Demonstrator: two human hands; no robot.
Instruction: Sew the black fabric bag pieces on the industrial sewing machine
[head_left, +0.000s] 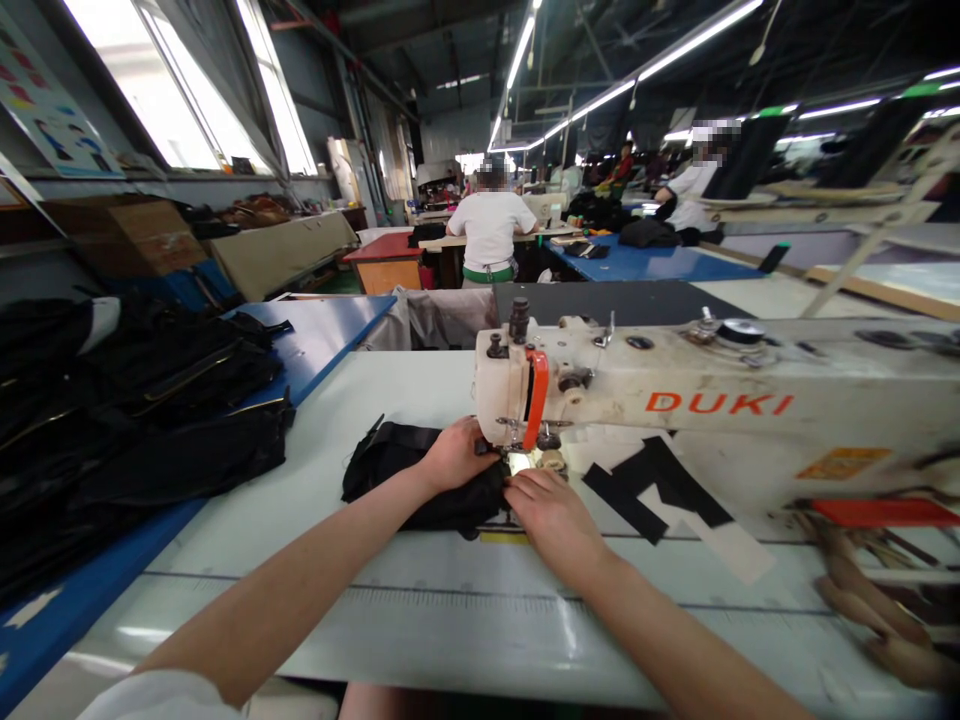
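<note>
A black fabric piece [394, 465] lies bunched on the pale table beneath the head of a white sewing machine [720, 390]. On top of the cloth, close to the needle area, my left hand [456, 458] has its fingers bent and closed on the fabric. My right hand [546, 505] grips the cloth's right edge with fingers together, just in front of the lit presser foot. The needle tip and most of both hands' fingertips are hidden. To the right of the needle, black fabric strips [660, 485] lie on the machine bed with white pieces.
A heap of black garments with zippers [135, 400] covers the blue table at left. A printed ruler line [465, 590] runs along the front of the table. Red-topped tools [885, 513] sit at far right. Ahead, a person in a white shirt [491, 225] sits facing away.
</note>
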